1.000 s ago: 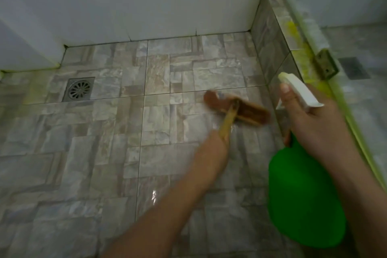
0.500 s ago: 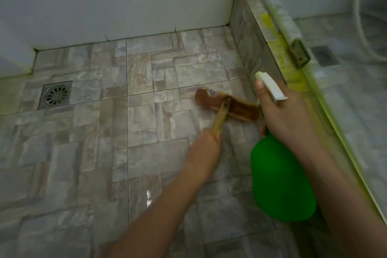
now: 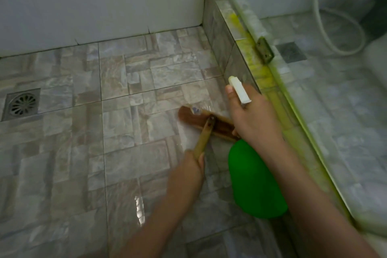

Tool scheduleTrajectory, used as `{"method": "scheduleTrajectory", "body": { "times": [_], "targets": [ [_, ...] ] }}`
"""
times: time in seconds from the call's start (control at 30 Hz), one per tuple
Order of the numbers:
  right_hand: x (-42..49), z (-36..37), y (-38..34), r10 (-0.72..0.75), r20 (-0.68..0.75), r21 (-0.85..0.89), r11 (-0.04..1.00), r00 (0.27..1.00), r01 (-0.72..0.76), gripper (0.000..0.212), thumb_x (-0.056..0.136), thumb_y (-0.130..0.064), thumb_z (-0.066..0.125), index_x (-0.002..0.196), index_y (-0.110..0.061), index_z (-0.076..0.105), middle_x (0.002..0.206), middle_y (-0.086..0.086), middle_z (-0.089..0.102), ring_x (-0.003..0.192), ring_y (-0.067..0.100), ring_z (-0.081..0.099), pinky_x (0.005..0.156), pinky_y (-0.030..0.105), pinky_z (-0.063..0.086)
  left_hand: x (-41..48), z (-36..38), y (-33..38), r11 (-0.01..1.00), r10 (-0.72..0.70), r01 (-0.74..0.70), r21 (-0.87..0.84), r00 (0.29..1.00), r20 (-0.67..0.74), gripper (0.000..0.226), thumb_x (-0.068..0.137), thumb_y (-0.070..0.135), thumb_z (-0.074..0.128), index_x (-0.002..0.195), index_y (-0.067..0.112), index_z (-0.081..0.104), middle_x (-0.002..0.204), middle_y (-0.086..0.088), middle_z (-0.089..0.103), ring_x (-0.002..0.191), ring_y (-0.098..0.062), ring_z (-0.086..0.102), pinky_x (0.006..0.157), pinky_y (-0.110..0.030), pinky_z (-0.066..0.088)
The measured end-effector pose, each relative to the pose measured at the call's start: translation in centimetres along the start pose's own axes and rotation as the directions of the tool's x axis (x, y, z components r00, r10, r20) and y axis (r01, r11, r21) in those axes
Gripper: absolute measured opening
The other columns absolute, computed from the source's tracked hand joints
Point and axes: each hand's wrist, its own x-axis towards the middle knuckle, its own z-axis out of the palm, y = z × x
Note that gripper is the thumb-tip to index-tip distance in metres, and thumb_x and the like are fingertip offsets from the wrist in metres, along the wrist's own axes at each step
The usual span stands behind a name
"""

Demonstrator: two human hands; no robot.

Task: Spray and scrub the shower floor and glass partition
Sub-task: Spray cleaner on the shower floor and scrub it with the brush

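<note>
head view. left hand [image 3: 188, 174] wrapped around the handle of the brush [image 3: 206, 122]; brush head lies flat on the wet floor [image 3: 125, 163], close to the tiled curb [image 3: 219, 27]. right hand [image 3: 253, 119] grips the neck of the green bottle [image 3: 255, 182], white nozzle [image 3: 238, 90] pointing up and away, bottle body hanging just right of the brush handle. glass [image 3: 314, 121] runs along the curb at right. drain [image 3: 21, 103] sits far left.
</note>
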Motion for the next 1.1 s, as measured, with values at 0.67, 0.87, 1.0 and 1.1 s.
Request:
{"method": "scheduleTrajectory", "body": {
  "times": [0.67, 0.87, 1.0, 1.1],
  "targets": [
    [1.2, -2.1, -0.3, 0.027, 0.007, 0.11, 0.994, 1.0, -0.028, 0.027, 0.101, -0.047, 0.042, 0.089, -0.024, 0.049, 0.06, -0.004, 0.053, 0.039, 0.011, 0.057, 0.039, 0.019, 0.04, 9.5, -3.6, 2.5, 0.994, -0.06, 0.057, -0.096, 0.998, -0.029, 0.045, 0.1, 0.047, 0.026, 0.112, 0.01, 0.049, 0.107, -0.014, 0.06, 0.098, -0.034, 0.058, 0.079, -0.037, 0.041],
    [0.8, -1.6, 0.0, 0.028, 0.062, 0.034, 0.999, 0.998, -0.03, 0.036, 0.101, -0.049, 0.041, 0.103, -0.018, 0.059, 0.072, 0.001, 0.059, 0.072, 0.034, 0.067, 0.062, 0.035, 0.05, 1.1, -1.8, -2.6, 0.99, -0.122, 0.114, -0.086, 0.988, -0.095, 0.028, 0.099, 0.044, 0.03, 0.092, 0.017, 0.038, 0.077, -0.007, 0.055, 0.081, -0.034, 0.06, 0.07, -0.037, 0.045],
    [1.1, -0.6, -0.2, 0.048, 0.05, 0.103, 0.993, 0.998, -0.053, 0.039, 0.101, -0.047, 0.042, 0.115, -0.017, 0.062, 0.075, 0.004, 0.063, 0.072, 0.034, 0.066, 0.065, 0.04, 0.053, 2.7, -1.9, -1.7, 0.988, -0.126, 0.123, -0.098, 0.992, -0.027, 0.027, 0.099, 0.044, 0.032, 0.092, 0.019, 0.039, 0.071, 0.0, 0.049, 0.082, -0.034, 0.06, 0.067, -0.034, 0.04],
    [1.2, -0.4, -0.2, 0.04, 0.036, 0.11, 0.993, 0.999, -0.044, 0.04, 0.1, -0.047, 0.042, 0.113, -0.015, 0.062, 0.075, 0.006, 0.063, 0.071, 0.032, 0.066, 0.064, 0.038, 0.051, 13.3, -5.1, 2.4, 0.987, -0.094, 0.076, -0.14, 0.988, -0.122, 0.041, 0.1, 0.044, 0.031, 0.107, 0.009, 0.049, 0.095, -0.01, 0.059, 0.089, -0.032, 0.058, 0.071, -0.033, 0.036]
  ]
}}
